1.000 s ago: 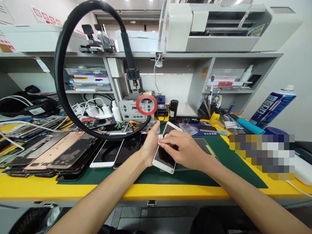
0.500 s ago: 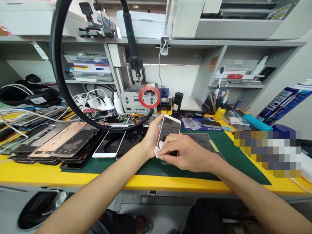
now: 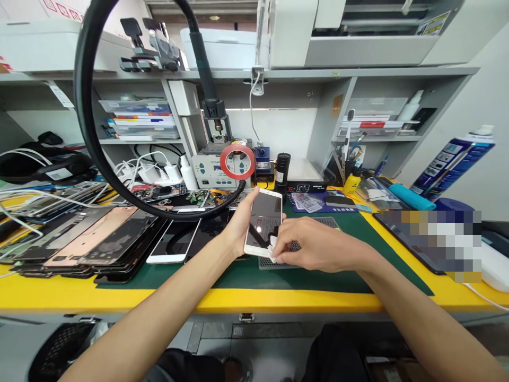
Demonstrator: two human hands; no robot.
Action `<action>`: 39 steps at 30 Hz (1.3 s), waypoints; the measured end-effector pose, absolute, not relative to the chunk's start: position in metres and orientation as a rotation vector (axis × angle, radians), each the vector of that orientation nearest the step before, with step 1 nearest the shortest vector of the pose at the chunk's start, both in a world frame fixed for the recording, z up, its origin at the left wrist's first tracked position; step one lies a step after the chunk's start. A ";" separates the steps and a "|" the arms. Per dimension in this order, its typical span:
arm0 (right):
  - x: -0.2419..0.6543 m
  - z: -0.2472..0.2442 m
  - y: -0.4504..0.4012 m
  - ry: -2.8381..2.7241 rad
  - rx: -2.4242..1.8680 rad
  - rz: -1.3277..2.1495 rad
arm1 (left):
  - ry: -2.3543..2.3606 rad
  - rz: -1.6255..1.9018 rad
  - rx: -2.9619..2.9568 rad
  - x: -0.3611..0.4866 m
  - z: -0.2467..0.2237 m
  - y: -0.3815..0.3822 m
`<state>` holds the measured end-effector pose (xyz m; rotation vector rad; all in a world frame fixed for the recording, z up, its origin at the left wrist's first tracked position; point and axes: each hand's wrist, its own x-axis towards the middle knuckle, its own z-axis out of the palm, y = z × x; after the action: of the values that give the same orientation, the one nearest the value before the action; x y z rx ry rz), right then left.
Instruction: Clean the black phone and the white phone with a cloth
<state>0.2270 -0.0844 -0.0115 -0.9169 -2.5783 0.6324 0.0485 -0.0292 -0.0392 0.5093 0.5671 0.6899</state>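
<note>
My left hand (image 3: 239, 225) is wrapped round a white-framed smartphone (image 3: 265, 212), held tilted above the green mat with its dark, glossy screen facing me. Between the thumb and fingers of my right hand (image 3: 304, 241) is a small crumpled white tissue (image 3: 272, 248). The tissue touches the lower right part of the phone's screen. Part of the phone's right edge is hidden behind the right fingers. Below the hands lies a grey perforated pad (image 3: 274, 263). Left of my left hand, a white-edged phone (image 3: 173, 241) rests on the mat.
Stacked phone panels (image 3: 91, 239) cover the bench's left side. A thick black hose (image 3: 81, 95) loops in front of a hot-air station (image 3: 207, 168) with a red tape roll (image 3: 222, 162). A black cylinder (image 3: 282, 170), a yellow bottle (image 3: 352, 183) and a blue spray can (image 3: 453, 162) stand at the back and right.
My right hand has moved the tissue from the phone's lower left to its lower right corner, uncovering more of the screen. The whole view has shifted slightly.
</note>
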 end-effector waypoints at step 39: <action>0.208 -0.038 -0.063 -1.423 -1.100 1.864 | 0.534 1.267 0.583 0.044 -0.023 -0.036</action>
<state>0.2075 -0.0626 -0.0383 -1.0997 -1.4232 1.8636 0.0436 -0.0362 -0.0235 0.5830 0.5338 1.2665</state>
